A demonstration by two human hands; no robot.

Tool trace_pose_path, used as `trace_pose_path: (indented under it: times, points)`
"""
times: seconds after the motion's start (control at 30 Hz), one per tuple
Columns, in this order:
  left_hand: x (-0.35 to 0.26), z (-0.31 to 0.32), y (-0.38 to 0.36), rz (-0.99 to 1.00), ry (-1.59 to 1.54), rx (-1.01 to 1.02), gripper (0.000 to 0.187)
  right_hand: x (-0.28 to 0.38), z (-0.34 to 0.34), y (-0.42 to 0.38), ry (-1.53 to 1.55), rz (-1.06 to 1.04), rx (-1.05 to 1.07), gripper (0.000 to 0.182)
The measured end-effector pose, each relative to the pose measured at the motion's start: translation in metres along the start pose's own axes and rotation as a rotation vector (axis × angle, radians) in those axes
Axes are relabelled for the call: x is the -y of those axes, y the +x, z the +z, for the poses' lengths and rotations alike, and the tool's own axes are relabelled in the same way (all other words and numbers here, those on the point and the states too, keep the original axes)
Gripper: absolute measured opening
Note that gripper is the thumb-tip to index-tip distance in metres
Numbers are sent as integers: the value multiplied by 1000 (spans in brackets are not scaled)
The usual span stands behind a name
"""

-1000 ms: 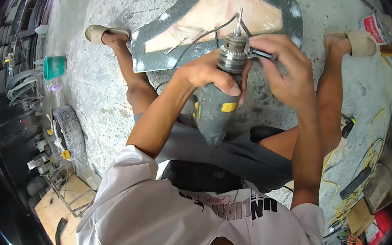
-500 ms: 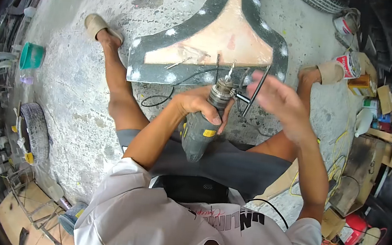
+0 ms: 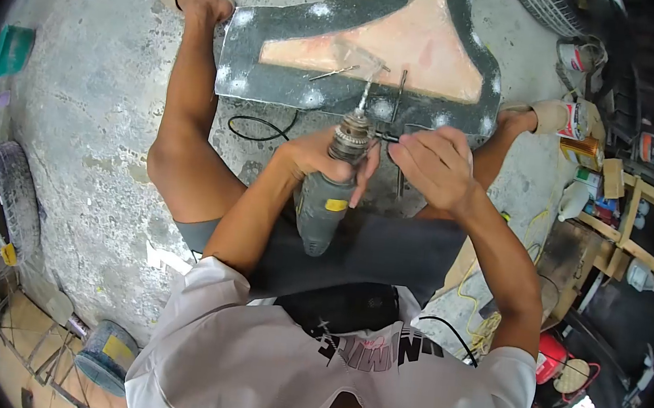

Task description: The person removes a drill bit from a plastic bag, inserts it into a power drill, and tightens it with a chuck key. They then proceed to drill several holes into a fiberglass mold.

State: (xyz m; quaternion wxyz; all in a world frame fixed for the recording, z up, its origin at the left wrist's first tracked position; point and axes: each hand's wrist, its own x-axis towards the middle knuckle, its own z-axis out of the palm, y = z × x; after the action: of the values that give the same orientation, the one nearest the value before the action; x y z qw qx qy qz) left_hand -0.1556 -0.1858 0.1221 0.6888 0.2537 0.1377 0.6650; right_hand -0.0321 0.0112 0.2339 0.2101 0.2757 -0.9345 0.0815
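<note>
My left hand is wrapped round the front of a grey power drill, just behind its chuck. A twist drill bit stands out of the chuck, pointing away from me. At the chuck's right side is a chuck key, and the fingers of my right hand are closed round its handle. Beyond the drill lies a flat, dark-edged panel with a pale middle and white spots. A loose drill bit and a dark thin rod rest on it.
A black cable loops over the concrete floor near the panel. On the left are a green container, a tyre and a bucket. Cans, a wooden frame and a yellow cord are on the right.
My right hand has come down and left, from loose and blurred beside the chuck key to closed on its handle. The panel sits higher in view, and the drill points more upright.
</note>
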Motion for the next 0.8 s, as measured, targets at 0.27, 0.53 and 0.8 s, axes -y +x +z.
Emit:
trace_pose_path:
  times: [0.27, 0.53, 0.8]
  points:
    - [-34, 14, -23, 184, 317, -221, 39, 29, -14, 38, 1734, 1168, -65, 17]
    - [-37, 26, -36, -19, 677, -333, 29, 34, 1, 53, 1088, 1301, 18, 30]
    - [-27, 32, -25, -15, 831, -377, 34, 52, 15, 61, 1211, 1068, -37, 27]
